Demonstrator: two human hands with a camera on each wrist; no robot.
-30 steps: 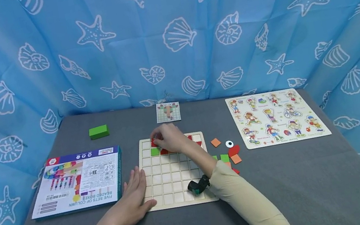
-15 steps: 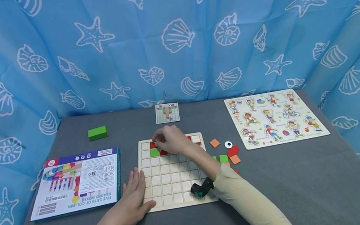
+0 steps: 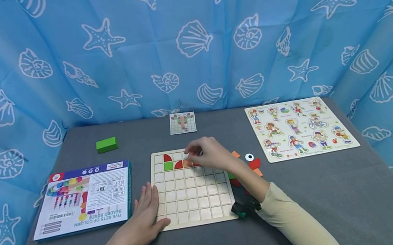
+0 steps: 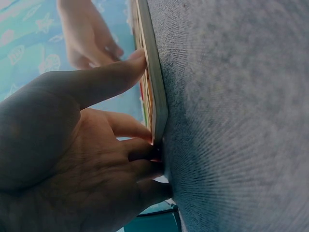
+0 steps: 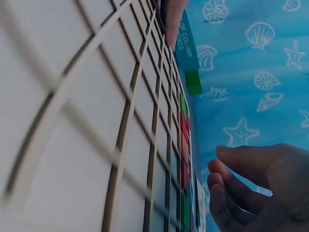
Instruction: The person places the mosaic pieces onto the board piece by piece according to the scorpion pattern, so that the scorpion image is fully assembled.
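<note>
A square wooden grid board lies on the table. My left hand rests flat at its left edge, the thumb lying over the front corner. Above the board's far rows is my right hand, thumb and fingers slightly bent; nothing shows between them in the right wrist view. Near the far-left corner a green square and red quarter-round pieces sit in cells. An orange square lies close under the right fingertips. More pieces there are partly hidden by this hand.
Loose pieces, including an eye disc and a red piece, lie right of the board. A pattern card lies beyond it. A flat box and green block are at left, a picture puzzle at right.
My right hand has moved rightward from the board's far-left cells to the middle of the far rows, uncovering the red quarter-round in the far row. My left hand stays in place.
</note>
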